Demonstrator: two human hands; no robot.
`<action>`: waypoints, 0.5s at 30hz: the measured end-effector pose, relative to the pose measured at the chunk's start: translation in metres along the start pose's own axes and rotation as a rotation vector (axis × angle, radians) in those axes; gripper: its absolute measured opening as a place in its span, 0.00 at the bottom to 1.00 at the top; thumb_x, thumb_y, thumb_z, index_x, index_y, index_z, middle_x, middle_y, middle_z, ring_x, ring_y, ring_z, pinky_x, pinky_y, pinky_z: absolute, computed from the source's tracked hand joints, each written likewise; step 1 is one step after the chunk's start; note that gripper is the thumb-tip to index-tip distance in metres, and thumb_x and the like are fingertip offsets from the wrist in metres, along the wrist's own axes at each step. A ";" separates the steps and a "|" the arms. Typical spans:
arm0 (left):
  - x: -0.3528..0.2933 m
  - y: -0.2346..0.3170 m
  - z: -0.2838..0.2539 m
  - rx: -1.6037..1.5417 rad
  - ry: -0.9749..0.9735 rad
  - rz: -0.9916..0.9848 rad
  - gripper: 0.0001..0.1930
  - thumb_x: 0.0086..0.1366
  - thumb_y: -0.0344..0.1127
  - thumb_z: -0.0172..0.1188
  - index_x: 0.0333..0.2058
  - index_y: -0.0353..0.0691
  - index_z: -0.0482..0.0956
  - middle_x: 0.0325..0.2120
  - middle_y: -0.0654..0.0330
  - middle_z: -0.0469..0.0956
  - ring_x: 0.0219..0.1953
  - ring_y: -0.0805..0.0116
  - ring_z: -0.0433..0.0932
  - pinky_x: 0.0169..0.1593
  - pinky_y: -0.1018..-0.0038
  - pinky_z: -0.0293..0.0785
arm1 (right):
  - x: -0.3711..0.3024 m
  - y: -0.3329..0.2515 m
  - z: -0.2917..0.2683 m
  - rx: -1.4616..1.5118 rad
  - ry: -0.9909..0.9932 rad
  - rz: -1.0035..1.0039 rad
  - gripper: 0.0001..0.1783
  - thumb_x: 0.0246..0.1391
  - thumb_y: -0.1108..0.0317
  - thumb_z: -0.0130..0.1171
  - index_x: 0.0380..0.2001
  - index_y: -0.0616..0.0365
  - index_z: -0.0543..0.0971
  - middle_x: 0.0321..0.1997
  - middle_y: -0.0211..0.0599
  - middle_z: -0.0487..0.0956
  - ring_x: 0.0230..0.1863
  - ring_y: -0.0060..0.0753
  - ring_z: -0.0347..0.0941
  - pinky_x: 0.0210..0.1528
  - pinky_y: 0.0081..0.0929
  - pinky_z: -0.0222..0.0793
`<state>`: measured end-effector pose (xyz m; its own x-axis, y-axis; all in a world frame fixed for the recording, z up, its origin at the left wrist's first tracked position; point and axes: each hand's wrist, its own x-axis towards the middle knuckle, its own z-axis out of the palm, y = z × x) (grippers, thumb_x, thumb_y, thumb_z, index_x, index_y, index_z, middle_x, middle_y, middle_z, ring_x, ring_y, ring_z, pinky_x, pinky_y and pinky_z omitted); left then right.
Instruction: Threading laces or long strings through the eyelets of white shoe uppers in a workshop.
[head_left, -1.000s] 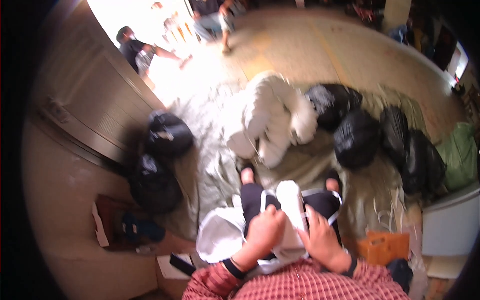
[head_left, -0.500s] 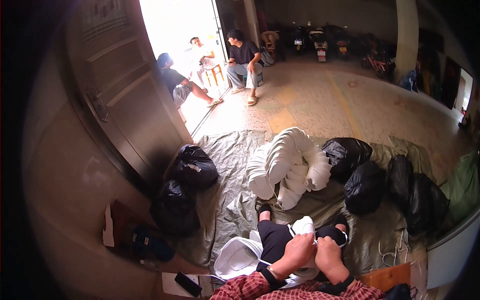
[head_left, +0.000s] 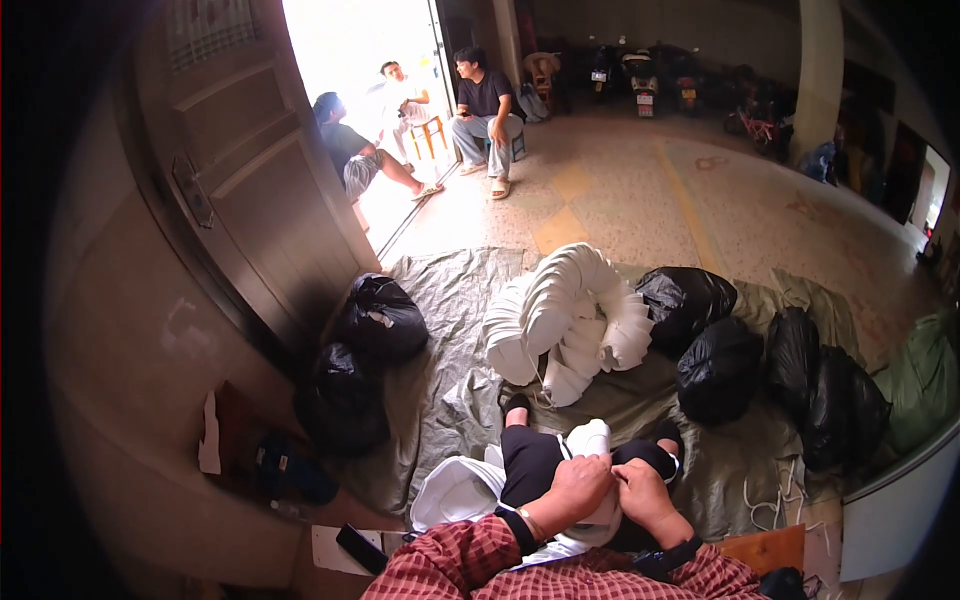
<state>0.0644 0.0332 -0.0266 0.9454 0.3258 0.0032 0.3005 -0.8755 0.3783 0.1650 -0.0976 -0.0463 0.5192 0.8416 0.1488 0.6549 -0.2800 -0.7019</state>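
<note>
STEP: apparently two-handed finger work on the white, rounded, soft-looking piece (head_left: 588, 437) | PLACE: between the knees of the black cloth trousers (head_left: 528, 466) | GRIP: left hand (head_left: 583, 482) and right hand (head_left: 645, 490) both narrow on it, exact pinch hidden | NEXT: seems to call for steady, opposed fingertips

Hands drawn together.
The gap between the left hand (head_left: 582, 486) and right hand (head_left: 646, 492) has been narrowed at the white rounded piece (head_left: 589, 438); the right fingers, earlier outspread, have been curled.
</note>
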 end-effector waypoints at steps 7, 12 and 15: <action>0.008 0.006 0.002 0.249 -0.038 0.148 0.06 0.62 0.34 0.58 0.34 0.39 0.78 0.27 0.56 0.82 0.30 0.60 0.85 0.28 0.66 0.79 | 0.004 0.017 -0.003 0.138 -0.049 0.013 0.09 0.53 0.75 0.58 0.37 0.63 0.83 0.35 0.48 0.80 0.41 0.52 0.77 0.45 0.40 0.73; 0.009 -0.025 -0.009 0.520 0.020 0.663 0.08 0.61 0.36 0.58 0.37 0.41 0.77 0.28 0.63 0.79 0.27 0.70 0.81 0.26 0.75 0.73 | 0.011 0.000 -0.005 0.305 -0.051 0.009 0.14 0.51 0.75 0.60 0.42 0.62 0.82 0.40 0.48 0.81 0.44 0.50 0.79 0.49 0.36 0.74; -0.032 0.006 -0.033 0.398 0.105 0.716 0.09 0.64 0.41 0.58 0.32 0.41 0.76 0.22 0.60 0.77 0.24 0.67 0.80 0.23 0.70 0.72 | 0.004 0.002 -0.009 0.307 0.037 -0.028 0.20 0.48 0.78 0.58 0.48 0.63 0.80 0.48 0.49 0.80 0.52 0.50 0.77 0.57 0.37 0.72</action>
<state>0.0316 0.0296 0.0058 0.9143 -0.3444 0.2132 -0.3291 -0.9385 -0.1048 0.1730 -0.0994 -0.0407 0.5266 0.8279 0.1929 0.4760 -0.0992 -0.8739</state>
